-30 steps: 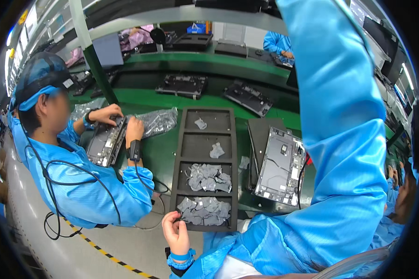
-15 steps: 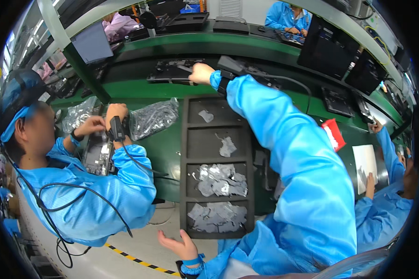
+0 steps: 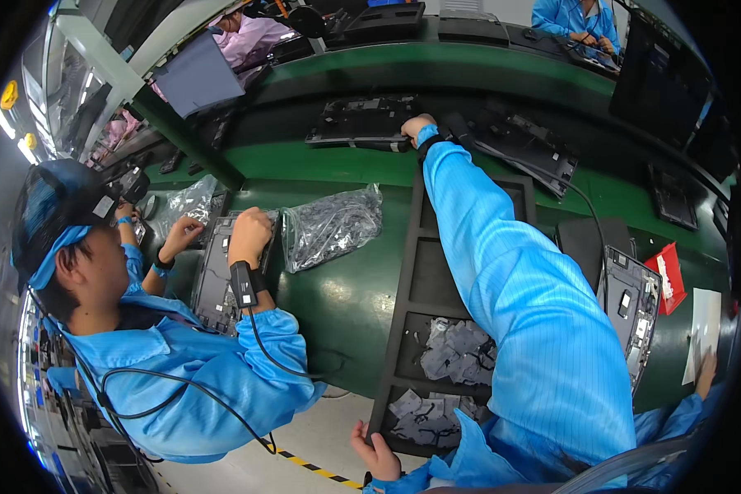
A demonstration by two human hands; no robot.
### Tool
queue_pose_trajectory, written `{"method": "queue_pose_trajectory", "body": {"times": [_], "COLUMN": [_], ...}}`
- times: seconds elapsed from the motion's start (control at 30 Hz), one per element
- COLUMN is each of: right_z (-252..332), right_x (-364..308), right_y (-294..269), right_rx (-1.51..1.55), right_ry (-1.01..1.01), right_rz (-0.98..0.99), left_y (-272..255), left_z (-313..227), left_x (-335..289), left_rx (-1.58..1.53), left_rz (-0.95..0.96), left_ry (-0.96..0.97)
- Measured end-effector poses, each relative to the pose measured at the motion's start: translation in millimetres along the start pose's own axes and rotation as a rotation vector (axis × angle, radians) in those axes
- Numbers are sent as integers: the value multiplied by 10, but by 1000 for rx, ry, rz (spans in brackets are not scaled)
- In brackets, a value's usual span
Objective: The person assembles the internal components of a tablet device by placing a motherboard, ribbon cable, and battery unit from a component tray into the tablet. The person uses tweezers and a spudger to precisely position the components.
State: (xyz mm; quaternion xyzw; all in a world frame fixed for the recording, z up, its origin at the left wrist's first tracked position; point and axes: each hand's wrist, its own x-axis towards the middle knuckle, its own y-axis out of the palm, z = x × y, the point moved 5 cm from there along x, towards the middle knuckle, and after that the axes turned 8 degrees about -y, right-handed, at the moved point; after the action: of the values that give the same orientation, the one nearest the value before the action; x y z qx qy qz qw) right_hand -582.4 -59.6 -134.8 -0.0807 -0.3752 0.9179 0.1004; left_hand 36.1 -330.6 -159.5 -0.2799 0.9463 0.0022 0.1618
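Observation:
My right arm reaches far across the bench. At its end my right hand (image 3: 420,125) is closed at the right end of a dark laptop base (image 3: 362,120) on the far ledge; part of the fingers is hidden. My left hand (image 3: 376,453) is low in the view, fingers apart, beside the near left corner of a black compartment tray (image 3: 393,350). It seems to hold nothing; whether it touches the tray I cannot tell. Grey sheet pieces (image 3: 459,352) lie heaped in one near compartment, and more grey pieces (image 3: 432,416) fill the nearest one. My sleeve covers the tray's right side.
On the left a co-worker (image 3: 181,379) in blue works over an open laptop base (image 3: 216,276). A clear bag of dark parts (image 3: 333,226) lies between us. Right of my arm are another opened laptop base (image 3: 634,309), a red packet (image 3: 668,276) and a white sheet (image 3: 701,333).
My view has swung, so the bench appears farther right. My right hand stays by the far laptop base. My left hand is closer beside the tray corner. The opened laptop base at right now shows.

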Motion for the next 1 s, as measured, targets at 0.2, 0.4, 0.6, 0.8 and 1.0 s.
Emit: {"method": "queue_pose_trajectory", "body": {"times": [0.2,0.4,0.6,0.8,1.0], "right_z": [-18,403,609,672,60], "right_x": [-319,-684,-860,-1991,-3290], "right_y": [20,3,-367,-1494,-1971], "right_rx": [819,1144,1284,1109,1100], "right_ry": [373,312,202,60,245], "right_rz": [53,134,0,-9,-40], "left_y": [27,-12,37,11,62], "left_z": [0,45,21,92,-76], "left_x": [33,35,40,145,177], "left_rx": [30,-33,-8,-3,-187], "left_rz": [-25,15,10,-62,-54], "left_ry": [15,-17,-32,1,61]}}
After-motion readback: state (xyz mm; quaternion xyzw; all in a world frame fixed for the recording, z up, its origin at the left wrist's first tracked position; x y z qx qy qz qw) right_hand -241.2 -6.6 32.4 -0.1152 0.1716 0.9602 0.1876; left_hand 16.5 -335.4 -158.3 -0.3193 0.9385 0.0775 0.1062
